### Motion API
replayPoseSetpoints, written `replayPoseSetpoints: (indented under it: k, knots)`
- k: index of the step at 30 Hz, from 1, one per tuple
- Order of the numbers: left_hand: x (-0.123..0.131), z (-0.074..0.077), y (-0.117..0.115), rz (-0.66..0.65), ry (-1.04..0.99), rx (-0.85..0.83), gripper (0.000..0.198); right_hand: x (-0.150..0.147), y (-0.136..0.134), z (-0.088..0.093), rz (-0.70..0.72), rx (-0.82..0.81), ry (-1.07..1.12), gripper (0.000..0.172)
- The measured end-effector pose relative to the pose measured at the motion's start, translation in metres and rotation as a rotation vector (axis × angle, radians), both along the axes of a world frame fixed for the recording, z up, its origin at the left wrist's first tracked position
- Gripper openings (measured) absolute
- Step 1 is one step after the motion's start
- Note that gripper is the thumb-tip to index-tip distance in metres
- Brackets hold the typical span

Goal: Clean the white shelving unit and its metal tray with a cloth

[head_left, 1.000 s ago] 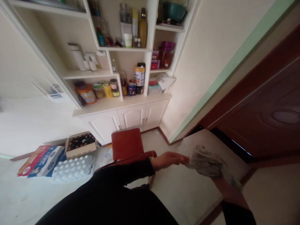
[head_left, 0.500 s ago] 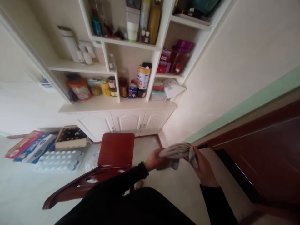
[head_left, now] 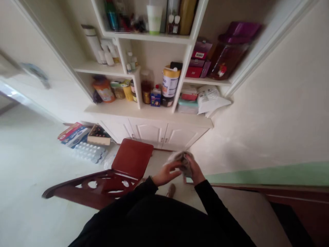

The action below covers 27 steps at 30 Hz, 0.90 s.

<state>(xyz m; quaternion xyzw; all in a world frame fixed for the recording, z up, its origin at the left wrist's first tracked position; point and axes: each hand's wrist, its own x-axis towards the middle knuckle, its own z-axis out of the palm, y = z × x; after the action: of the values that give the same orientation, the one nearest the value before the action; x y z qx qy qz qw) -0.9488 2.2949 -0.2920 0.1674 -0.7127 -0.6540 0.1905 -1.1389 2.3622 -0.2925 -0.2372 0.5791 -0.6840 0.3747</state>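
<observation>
A crumpled greyish, patterned cloth [head_left: 177, 157] is bunched up between my two hands in front of my body. My right hand [head_left: 195, 170] grips it from the right, fingers curled over its top. From the left, my left hand [head_left: 167, 174] holds the near side, its thumb and fingers bent against the folds. Part of the cloth is hidden behind my fingers. To the left of my hands stands a dark red wooden chair [head_left: 132, 156] with a carved back.
White shelves [head_left: 159, 38] with jars, boxes and bottles rise ahead, above a cupboard [head_left: 149, 132]. Bottle packs [head_left: 89, 151] and a carton of bottles [head_left: 99, 140] lie on the floor at left. A wall with a green band [head_left: 246, 175] runs along the right.
My view has turned rightward and come nearer the shelves. My hands have drawn closer together, and the cloth, earlier stretched between them, is now bunched into a wad.
</observation>
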Motion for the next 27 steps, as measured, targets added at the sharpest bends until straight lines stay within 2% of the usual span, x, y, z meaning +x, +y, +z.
replayPoseSetpoints:
  k: [2, 5, 9, 12, 15, 17, 19, 23, 25, 27]
  knots:
    - [-0.010, -0.001, -0.008, 0.100, -0.046, 0.090, 0.076, -0.042, -0.011, 0.002, -0.046, 0.010, -0.032, 0.050]
    - [-0.014, -0.003, -0.017, 0.320, -0.097, 0.161, 0.076, -0.090, -0.055, 0.011, -0.115, 0.008, 0.039, 0.051]
    - [-0.004, -0.005, -0.023, 0.529, -0.102, 0.229, 0.073, -0.124, -0.144, 0.022, -0.203, -0.086, 0.493, 0.058]
    - [0.008, -0.008, -0.034, 0.659, -0.132, 0.247, 0.070, -0.134, -0.208, 0.017, -0.201, -0.187, 0.848, 0.059]
    - [0.017, -0.016, -0.058, 0.770, -0.157, 0.270, 0.070, -0.125, -0.264, 0.006, -0.113, -0.155, 1.025, 0.058]
    - [0.021, -0.020, -0.082, 0.842, -0.163, 0.283, 0.071, -0.106, -0.301, 0.001, -0.013, -0.062, 1.137, 0.063]
    - [0.021, -0.021, -0.110, 0.888, -0.158, 0.283, 0.070, -0.079, -0.340, -0.001, 0.152, 0.035, 1.284, 0.067]
    - [0.017, -0.014, -0.171, 0.864, -0.120, 0.236, 0.059, -0.030, -0.411, 0.001, 0.564, 0.242, 1.514, 0.059]
    - [0.012, -0.011, -0.201, 0.820, -0.096, 0.192, 0.055, -0.026, -0.434, 0.002, 0.634, 0.294, 1.544, 0.055]
    - [0.005, -0.012, -0.231, 0.770, -0.099, 0.135, 0.050, -0.041, -0.439, -0.001, 0.615, 0.291, 1.538, 0.056]
